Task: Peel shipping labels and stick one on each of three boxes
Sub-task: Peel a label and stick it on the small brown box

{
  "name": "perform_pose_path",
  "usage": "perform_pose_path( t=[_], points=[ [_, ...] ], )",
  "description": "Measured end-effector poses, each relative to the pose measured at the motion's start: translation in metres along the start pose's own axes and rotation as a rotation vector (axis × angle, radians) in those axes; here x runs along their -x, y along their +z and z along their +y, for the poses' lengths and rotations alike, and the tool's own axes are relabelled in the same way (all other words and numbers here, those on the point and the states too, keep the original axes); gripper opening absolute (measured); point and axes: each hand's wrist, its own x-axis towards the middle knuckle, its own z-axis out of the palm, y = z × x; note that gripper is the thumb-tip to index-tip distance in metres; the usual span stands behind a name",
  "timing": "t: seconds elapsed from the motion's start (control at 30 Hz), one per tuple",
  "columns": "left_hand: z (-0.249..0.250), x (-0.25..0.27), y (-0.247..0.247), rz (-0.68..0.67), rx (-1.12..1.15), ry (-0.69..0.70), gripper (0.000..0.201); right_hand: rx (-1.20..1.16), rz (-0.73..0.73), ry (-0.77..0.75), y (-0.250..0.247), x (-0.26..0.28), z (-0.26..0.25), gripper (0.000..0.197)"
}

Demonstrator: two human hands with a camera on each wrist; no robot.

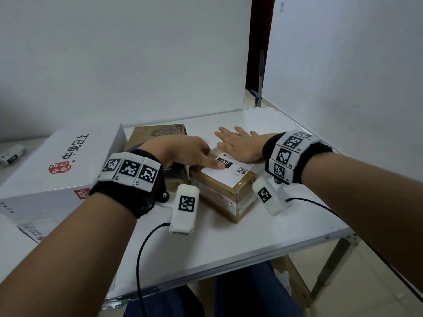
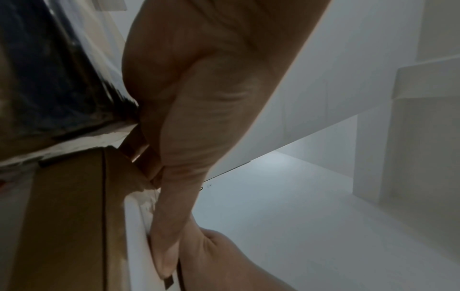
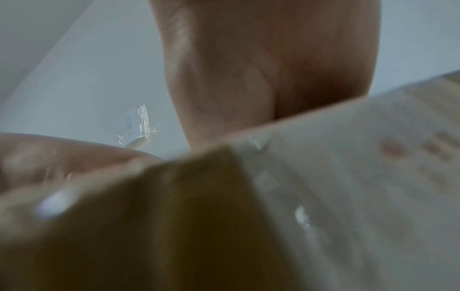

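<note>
Both hands are smoothing a white label [image 1: 229, 170] onto the top of the small brown box [image 1: 225, 197] at table [image 1: 263, 225] centre.

Left hand [image 1: 183, 152]: index finger straight, pad pressing the label's printed black block; other fingers loosely bent at the box's left edge, gripping nothing. The left wrist view shows the same finger flat along the label edge. Right hand [image 1: 238, 143]: flat, fingers straight and spread, palm heel on the far right part of the label, fingers reaching past the box's far edge. Neither hand holds anything.

Progress, as a judgement: the first label seen is down and being pressed, so this box is nearly done. A second brown box [image 1: 155, 133] sits just behind and left, touching or nearly touching the small one; its visible top shows only a printed graphic, no label. A large white box [image 1: 64, 161] lies at left; no shipping label visible on it. Likely two boxes left. No label sheet visible.

Orientation: the label lies flat, face up, long axis running near-left to far-right, in line with the box's long side. QR code [image 1: 242, 170] sits toward the near right end. Its near corner reaches the box edge and may overhang slightly. Right wrist view is blurred and adds little.
</note>
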Motion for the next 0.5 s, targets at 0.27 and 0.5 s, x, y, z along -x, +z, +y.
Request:
perform_pose_path(
  t=[0.27,0.5],
  points=[
    [-0.002,-0.002,0.001,-0.009,0.076,0.003,0.055,-0.090,0.013,0.117,0.000,0.002,0.023,0.056],
    [-0.001,-0.001,0.001,-0.015,0.106,-0.012,0.056,-0.118,0.030,0.147,-0.002,-0.002,0.022,0.049]
  ],
)
